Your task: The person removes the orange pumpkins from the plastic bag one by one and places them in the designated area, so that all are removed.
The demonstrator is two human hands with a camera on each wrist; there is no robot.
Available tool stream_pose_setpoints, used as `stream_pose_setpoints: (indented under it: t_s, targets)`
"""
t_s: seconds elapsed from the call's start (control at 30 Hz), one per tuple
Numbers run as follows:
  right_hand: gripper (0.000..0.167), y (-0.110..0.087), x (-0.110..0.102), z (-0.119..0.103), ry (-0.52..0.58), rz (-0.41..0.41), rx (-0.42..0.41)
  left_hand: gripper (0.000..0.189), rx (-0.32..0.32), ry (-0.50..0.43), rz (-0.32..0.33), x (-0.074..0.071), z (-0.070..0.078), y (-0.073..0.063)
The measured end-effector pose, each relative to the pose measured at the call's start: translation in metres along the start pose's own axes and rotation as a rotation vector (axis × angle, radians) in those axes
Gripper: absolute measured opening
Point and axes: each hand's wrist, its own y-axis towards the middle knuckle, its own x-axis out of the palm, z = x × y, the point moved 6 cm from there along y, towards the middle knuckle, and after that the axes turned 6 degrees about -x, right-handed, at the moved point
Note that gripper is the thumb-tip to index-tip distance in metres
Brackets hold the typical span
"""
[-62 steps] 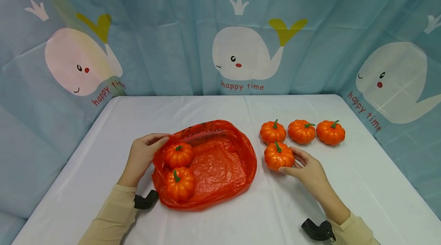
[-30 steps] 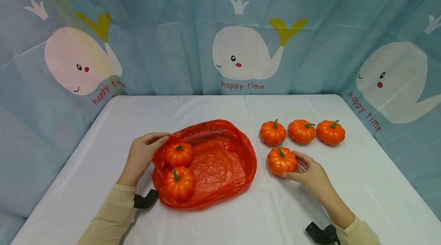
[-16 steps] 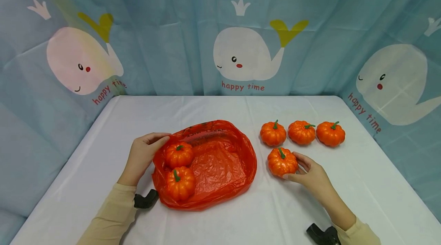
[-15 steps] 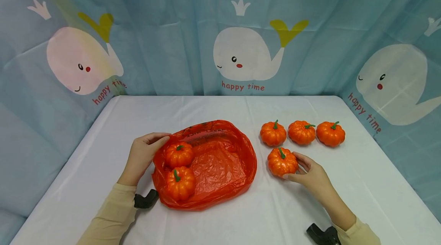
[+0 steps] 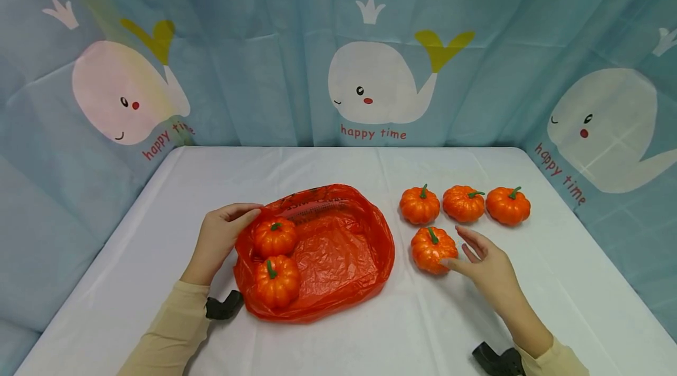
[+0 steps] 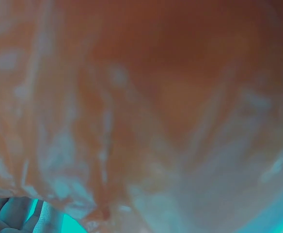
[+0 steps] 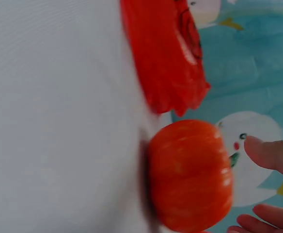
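Observation:
My left hand [image 5: 219, 241] pinches the left rim of a red plastic bag [image 5: 378, 223] that lies spread with its mouth upward. Two orange toy pumpkins [image 5: 275, 237] with green stems sit inside it on the left. Crinkled plastic fills the left wrist view, blurred. To the right of the bag, a glossy orange pumpkin [image 5: 429, 254] stands on the table. Beside it is my right hand [image 5: 492, 270], thumb and fingers spread and holding nothing. The right wrist view shows the thumb [image 7: 270, 154] apart from that pumpkin [image 7: 190, 174].
Behind the single pumpkin, three more pumpkins [image 5: 463, 204] stand in a row at the back right of the white tablecloth [image 5: 338, 164]. A blue curtain [image 5: 275, 82] with printed whales hangs along the table's far edge and sides. Black wrist mounts [image 5: 224, 306] sit by both forearms.
The right hand has shifted the front pumpkin slightly rightward and nearer, away from the row, then let it go and drawn back to the right. The left hand keeps its grip on the bag.

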Motion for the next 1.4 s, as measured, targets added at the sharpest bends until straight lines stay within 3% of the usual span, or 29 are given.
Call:
stream_pose_setpoints:
  t_s: [0.2,0.4,0.77,1.13,1.4]
  targets:
    - [0.075,-0.008,-0.001,-0.029,0.022,0.104,-0.153,0.052,-0.002,-0.002,0.002,-0.001,0.000,0.000]
    - [0.069,-0.021,0.020,-0.062,0.063,0.095,-0.340,0.052,-0.002,-0.001,-0.004,0.000,-0.001,0.001]
    - [0.073,-0.012,0.066,-0.081,0.170,-0.126,-0.341,0.051,0.001,-0.003,0.001,0.000,-0.002,0.002]
    - [0.070,0.002,0.112,-0.086,0.222,-0.266,-0.271,0.047,0.004,-0.007,0.010,0.001,-0.002,0.004]
    - [0.072,0.009,0.133,-0.093,0.217,-0.299,-0.280,0.047,-0.002,-0.004,0.010,0.001,-0.003,0.004]
